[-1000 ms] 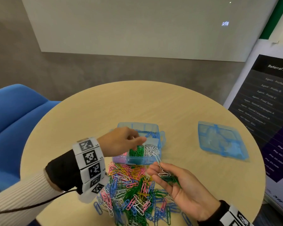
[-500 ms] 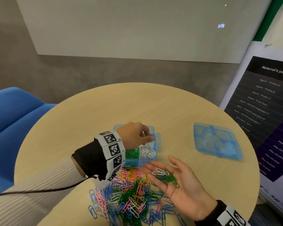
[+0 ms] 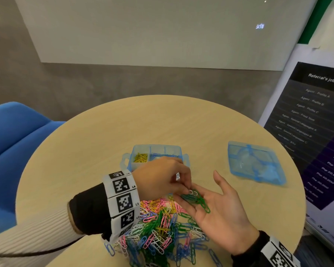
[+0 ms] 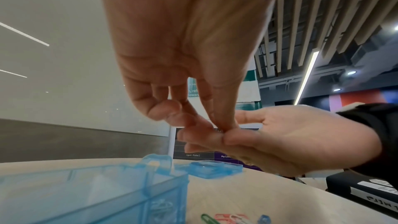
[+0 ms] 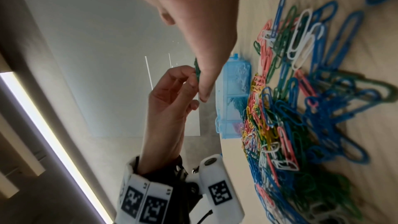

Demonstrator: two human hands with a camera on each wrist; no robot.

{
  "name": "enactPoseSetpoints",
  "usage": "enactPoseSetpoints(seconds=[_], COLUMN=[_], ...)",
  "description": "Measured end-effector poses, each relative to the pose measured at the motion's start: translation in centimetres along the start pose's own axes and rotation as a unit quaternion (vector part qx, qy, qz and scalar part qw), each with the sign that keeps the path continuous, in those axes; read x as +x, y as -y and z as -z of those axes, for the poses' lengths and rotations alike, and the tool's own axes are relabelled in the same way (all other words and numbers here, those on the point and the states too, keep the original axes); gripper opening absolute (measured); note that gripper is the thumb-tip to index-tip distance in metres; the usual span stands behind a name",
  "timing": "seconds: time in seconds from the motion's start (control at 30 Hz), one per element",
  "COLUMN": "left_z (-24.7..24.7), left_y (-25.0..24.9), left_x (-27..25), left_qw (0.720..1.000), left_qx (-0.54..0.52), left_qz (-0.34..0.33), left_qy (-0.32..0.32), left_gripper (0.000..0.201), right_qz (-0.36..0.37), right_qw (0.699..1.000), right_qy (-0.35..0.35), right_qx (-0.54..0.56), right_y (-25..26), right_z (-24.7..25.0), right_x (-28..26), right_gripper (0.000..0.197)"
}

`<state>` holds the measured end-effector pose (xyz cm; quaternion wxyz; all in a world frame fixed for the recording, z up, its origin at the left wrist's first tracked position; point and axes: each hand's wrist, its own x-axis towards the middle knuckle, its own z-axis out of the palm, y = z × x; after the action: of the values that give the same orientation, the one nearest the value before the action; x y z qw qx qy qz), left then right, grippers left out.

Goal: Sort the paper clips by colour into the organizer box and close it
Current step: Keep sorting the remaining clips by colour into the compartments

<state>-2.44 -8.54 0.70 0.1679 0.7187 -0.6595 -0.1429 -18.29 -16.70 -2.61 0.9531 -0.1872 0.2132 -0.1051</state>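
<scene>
head view is showing the left hand point(image 3: 162, 178) pinching at the small bunch of green and white wire paper clips point(image 3: 196, 199) lying on the flat, upturned right hand point(image 3: 218, 207), just nearer than the translucent blue plastic organizer box point(image 3: 156, 157) on the tabletop point(image 3: 104, 143).

Soft, even indoor light fills all three views, with no hard glare. In the head view the round pale wooden table point(image 3: 162, 122) is evenly lit, and its rim curves with wide-angle distortion. The left wrist view shows bright strip lights point(image 4: 305, 77) among ceiling slats at the far right; the close bare left hand point(image 4: 185, 43) looks soft and blurred. In the right wrist view a long glowing light bar point(image 5: 43, 125) runs down the left, and nearby coloured wire paper clips point(image 5: 323, 108) smear toward the right edge.
</scene>
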Motion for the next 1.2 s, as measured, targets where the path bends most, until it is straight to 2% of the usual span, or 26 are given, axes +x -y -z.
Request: enactPoseSetpoints(seconds=[0.2,0.4,0.57,0.63,0.7,0.8,0.9,1.1,1.2], left_z=[0.2,0.5,0.4,0.3,0.4,0.3,0.0,-0.1,-0.1], left_y=[0.2,2.2,2.7,2.2,1.4,0.0,-0.7,-0.7,-0.7], left_x=[0.1,1.3,1.8,1.5,1.1,0.3,-0.2,-0.4,-0.5], left_qw=[0.999,0.99,0.985,0.986,0.992,0.998,1.0,1.0,1.0], left_qx=[-0.042,-0.048,-0.018,-0.014,-0.029,-0.036,-0.002,0.011,0.016], left_qz=[0.019,0.092,0.133,0.122,0.08,0.032,0.028,-0.003,-0.011], left_qy=[0.004,-0.098,-0.108,-0.109,-0.098,-0.041,-0.007,-0.001,0.0], left_gripper=[0.005,0.009,0.012,0.016,0.012,0.01,0.013,0.012,0.008], right_qz=[0.003,-0.006,-0.008,-0.001,0.01,0.025,0.023,0.018,0.021], right_qw=[1.0,0.999,1.0,1.0,1.0,1.0,1.0,1.0,1.0], right_qy=[-0.01,-0.034,-0.028,-0.024,-0.022,-0.016,0.002,0.016,0.0], right_qx=[-0.013,-0.013,-0.009,-0.009,-0.004,0.002,0.015,-0.001,-0.008], right_y=[-0.2,-0.4,-0.2,-0.1,0.0,0.1,0.3,0.3,0.2], right_z=[-0.2,0.0,0.1,0.1,0.2,0.4,0.5,0.3,0.0], right_x=[0.1,0.3,0.4,0.4,0.4,0.3,0.2,-0.1,-0.2], right_gripper=[0.072,0.065,0.066,0.068,0.069,0.072,0.076,0.077,0.075])
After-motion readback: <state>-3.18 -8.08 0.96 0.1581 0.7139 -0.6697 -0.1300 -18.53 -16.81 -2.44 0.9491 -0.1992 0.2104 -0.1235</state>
